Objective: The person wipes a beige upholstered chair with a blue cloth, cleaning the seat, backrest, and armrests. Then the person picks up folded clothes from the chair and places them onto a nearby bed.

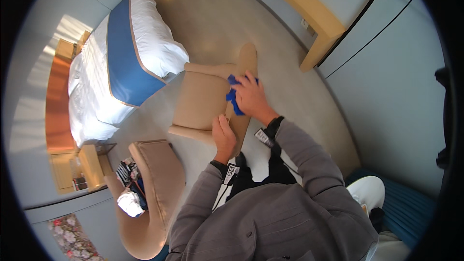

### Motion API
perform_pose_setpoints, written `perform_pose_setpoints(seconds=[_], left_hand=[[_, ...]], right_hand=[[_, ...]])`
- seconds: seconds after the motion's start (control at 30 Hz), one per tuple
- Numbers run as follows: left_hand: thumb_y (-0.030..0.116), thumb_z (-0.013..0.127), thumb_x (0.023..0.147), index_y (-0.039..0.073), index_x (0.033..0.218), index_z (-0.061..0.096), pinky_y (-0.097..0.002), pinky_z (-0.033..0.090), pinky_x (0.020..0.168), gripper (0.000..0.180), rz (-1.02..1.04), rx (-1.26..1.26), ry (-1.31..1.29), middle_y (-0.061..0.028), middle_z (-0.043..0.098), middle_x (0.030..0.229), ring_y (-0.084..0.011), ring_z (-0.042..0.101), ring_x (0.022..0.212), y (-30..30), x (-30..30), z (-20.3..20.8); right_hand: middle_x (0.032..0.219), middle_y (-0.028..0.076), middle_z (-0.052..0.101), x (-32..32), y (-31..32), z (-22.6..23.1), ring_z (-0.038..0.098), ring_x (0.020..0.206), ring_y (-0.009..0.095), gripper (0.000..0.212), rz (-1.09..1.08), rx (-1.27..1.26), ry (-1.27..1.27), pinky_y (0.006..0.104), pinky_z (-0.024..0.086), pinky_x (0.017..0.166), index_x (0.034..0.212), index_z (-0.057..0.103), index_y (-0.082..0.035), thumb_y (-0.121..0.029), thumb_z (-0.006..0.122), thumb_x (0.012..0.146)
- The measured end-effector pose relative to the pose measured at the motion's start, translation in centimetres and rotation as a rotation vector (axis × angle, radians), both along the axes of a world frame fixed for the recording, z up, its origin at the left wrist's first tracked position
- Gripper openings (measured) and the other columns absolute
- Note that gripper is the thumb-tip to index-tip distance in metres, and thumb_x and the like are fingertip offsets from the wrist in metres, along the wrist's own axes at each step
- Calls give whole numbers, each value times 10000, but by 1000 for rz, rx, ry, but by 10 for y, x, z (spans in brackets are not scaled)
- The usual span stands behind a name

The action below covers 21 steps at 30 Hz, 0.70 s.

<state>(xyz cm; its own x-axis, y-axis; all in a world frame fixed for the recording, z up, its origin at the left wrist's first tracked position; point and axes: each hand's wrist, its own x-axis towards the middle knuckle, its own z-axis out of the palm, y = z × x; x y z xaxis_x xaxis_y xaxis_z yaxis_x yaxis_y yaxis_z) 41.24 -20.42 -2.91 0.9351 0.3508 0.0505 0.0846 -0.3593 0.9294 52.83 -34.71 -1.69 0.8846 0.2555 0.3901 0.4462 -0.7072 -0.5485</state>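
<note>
A tan armchair (202, 97) stands in front of me, its back turned toward me. On the top of its backrest lies a crumpled blue cloth (236, 97). My right hand (252, 95) presses down on this cloth, fingers bent over it, and blue edges stick out on the left and far side. My left hand (224, 135) grips the near left part of the backrest, with its fingers close together over the edge. What lies under the left palm is hidden.
A bed with white bedding and a blue runner (126, 63) is at the far left. A second tan armchair (157, 179) holds a pile of clothes (131, 203). A wooden desk (319, 14) lines the right wall. Behind me on the right is a white rounded object (369, 191).
</note>
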Motion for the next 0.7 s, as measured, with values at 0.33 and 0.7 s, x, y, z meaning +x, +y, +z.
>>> perform_pose_setpoints(seconds=[0.33, 0.7], left_hand=[[276, 588, 1042, -7, 1162, 655, -447, 488, 903, 315, -117, -82, -127, -202, 639, 1035, -376, 612, 969, 27, -28, -35], [201, 674, 1010, -40, 1143, 652, -319, 520, 716, 276, -337, -243, -20, -102, 694, 909, -160, 651, 798, 63, -47, -37]], right_hand=[[1532, 145, 487, -141, 31, 13, 371, 1469, 450, 452, 142, -157, 218, 670, 223, 1189, 1433, 563, -92, -215, 578, 999], [1394, 249, 550, -161, 22, -20, 566, 1246, 307, 681, -414, 593, 524, 431, 458, 1079, 1465, 445, 77, -292, 737, 972]])
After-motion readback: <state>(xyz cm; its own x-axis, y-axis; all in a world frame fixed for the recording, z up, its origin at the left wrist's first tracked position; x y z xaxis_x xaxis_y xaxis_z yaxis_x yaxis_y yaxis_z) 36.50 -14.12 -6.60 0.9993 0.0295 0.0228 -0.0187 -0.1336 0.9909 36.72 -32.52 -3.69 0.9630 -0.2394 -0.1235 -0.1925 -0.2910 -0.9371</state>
